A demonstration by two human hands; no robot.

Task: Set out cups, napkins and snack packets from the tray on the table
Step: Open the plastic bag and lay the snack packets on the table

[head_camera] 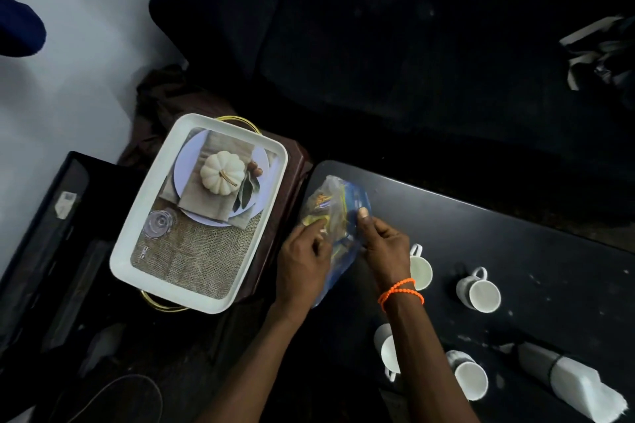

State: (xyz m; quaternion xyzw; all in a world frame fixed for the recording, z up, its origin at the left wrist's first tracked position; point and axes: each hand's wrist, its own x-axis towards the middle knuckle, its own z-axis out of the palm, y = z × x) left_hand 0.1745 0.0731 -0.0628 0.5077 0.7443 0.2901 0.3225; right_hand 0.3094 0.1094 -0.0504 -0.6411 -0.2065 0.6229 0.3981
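Note:
A clear blue-tinted plastic bag of snack packets (335, 206) lies at the left end of the black table (515, 251). My left hand (302, 261) grips its left side and my right hand (381, 244), with an orange bracelet at the wrist, grips its right side, thumb on top. Several white cups stand on the table: one (421, 269) just behind my right wrist, one (479, 292) further right, two nearer me (390, 350) (469, 376). A rolled bundle of white napkins (567, 381) lies at the near right. The white tray (197, 213) with a pumpkin picture sits to the left, nothing loose on it.
The tray rests on a brown stand with gold handles (288, 189) beside the table. A dark sofa (412, 45) runs behind the table, with a bag (598, 55) on it at the far right. A black box-like unit (51, 233) stands at the left.

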